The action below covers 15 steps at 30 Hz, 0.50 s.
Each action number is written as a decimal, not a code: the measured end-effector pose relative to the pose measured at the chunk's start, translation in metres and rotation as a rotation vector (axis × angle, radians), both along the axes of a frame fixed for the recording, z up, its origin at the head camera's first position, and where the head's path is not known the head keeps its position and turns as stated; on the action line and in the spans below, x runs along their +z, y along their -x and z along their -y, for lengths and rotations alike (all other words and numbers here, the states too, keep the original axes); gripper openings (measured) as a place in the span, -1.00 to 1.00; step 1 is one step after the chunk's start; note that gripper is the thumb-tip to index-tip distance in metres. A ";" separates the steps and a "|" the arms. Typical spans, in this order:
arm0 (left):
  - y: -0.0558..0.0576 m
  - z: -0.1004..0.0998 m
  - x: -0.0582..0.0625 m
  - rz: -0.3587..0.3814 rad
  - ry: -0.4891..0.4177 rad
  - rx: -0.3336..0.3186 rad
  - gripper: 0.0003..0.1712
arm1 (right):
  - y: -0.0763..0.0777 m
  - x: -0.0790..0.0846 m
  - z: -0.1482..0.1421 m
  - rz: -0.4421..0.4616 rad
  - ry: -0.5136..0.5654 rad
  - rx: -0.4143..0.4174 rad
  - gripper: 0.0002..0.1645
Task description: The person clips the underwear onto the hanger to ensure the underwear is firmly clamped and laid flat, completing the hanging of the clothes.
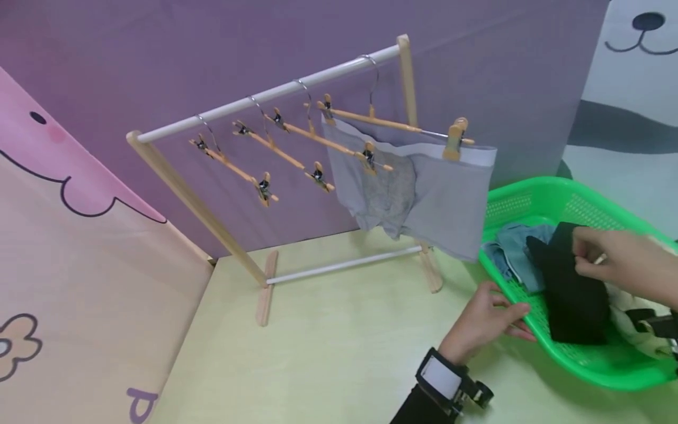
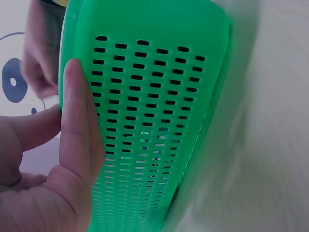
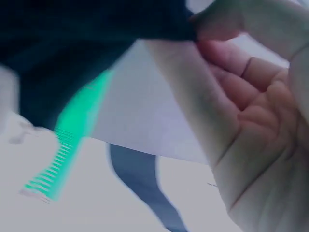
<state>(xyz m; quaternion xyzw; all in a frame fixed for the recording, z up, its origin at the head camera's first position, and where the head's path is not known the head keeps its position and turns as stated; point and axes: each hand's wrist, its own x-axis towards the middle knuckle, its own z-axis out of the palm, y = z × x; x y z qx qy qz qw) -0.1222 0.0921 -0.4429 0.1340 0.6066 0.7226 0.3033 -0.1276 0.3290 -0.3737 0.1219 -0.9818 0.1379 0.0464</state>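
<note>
My right hand (image 1: 620,256) pinches the edge of a black garment (image 1: 574,300) between thumb and fingers, over the green plastic basket (image 1: 598,377). In the right wrist view the dark cloth (image 3: 87,29) hangs from those fingertips; its kind cannot be told. My left hand (image 1: 489,321) grips the basket's near-left rim. The left wrist view has the fingers (image 2: 75,116) along the perforated outer wall and the thumb at the rim. Blue garments (image 1: 521,253) lie in the basket to the left of the black one, and a cream-coloured cloth (image 1: 632,306) to its right.
Left of the basket stands a small wooden clothes rack (image 1: 196,206) with a white bar. Light grey shorts (image 1: 445,200) hang from the rightmost clip hanger (image 1: 381,121); three bare clip hangers (image 1: 286,156) are further left. A purple panel (image 1: 265,53) rises behind.
</note>
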 end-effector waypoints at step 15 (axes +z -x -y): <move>0.001 0.002 -0.003 0.003 -0.003 0.022 -0.49 | -0.019 0.081 0.016 -0.431 0.291 -0.130 -0.81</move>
